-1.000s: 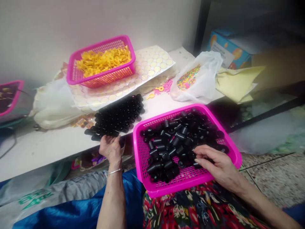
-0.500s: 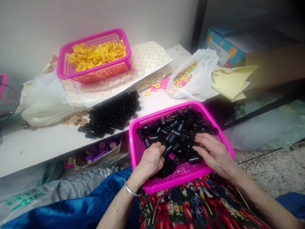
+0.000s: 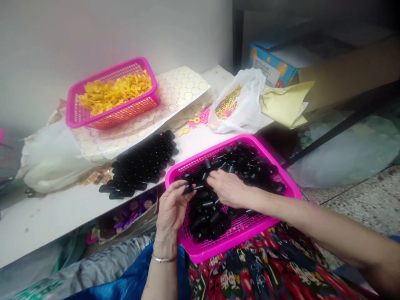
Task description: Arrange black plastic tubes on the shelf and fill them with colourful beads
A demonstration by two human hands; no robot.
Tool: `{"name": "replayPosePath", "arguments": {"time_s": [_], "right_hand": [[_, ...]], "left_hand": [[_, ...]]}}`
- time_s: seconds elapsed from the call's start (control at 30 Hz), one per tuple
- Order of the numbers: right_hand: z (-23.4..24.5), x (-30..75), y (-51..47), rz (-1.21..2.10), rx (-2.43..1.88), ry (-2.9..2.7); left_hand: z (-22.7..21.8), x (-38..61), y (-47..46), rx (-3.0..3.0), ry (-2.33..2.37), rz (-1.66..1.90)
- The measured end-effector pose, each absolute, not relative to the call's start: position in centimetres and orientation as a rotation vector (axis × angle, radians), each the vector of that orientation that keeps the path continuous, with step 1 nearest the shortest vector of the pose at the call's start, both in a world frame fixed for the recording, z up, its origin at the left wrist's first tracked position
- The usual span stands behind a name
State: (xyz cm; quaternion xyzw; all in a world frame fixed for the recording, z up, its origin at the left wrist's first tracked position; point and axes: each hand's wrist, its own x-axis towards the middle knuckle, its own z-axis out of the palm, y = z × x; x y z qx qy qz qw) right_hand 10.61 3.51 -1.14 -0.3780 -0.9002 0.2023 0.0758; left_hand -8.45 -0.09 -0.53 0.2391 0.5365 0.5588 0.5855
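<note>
A pink mesh basket [image 3: 218,252] rests at my lap, full of small black plastic cylinders [image 3: 215,216]. At its left rim my left hand [image 3: 173,206], with a silver bangle at the wrist, pinches one black plastic cylinder [image 3: 188,188] between thumb and fingers. My right hand [image 3: 229,188] reaches over the basket's middle, its fingers drawn together on another black cylinder [image 3: 205,176]. The two hands are close but apart. On the white table [image 3: 46,216], left of the basket, several rows of black pieces [image 3: 140,164] lie packed side by side.
Another pink basket [image 3: 112,118] holds yellow plastic pieces [image 3: 115,91] on a sheet of round stickers [image 3: 184,89]. A white bag of coloured beads [image 3: 240,104] and a yellow paper [image 3: 286,104] lie behind. Below the table is a box with purple items [image 3: 133,214].
My left hand has lifted to the basket's left rim with a black cylinder. My right hand has moved left from the basket's right side to its middle. The view has shifted slightly.
</note>
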Motion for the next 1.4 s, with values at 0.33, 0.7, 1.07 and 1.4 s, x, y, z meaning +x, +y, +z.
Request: {"name": "replayPosePath", "arguments": {"time_s": [0.33, 0.7, 1.07, 1.4], "right_hand": [[-4.1, 7.0, 6.2, 0.583, -0.971, -2.896], [-0.6, 12.8, 2.6, 1.666, -0.86, -1.509], [-0.8, 15.2, -0.2, 1.449, -1.111, -1.569], [-1.2, 16.4, 0.3, 1.144, -0.95, -1.828]], "left_hand": [[-1.0, -9.4, -0.9, 0.322, 1.12, 1.331], [0.0, -6.4, -1.3, 0.597, 1.052, 1.252], [-0.1, -3.3, -1.9, 0.97, 1.201, 1.043], [0.5, -2.8, -1.1, 1.379, 1.178, 0.992]]}}
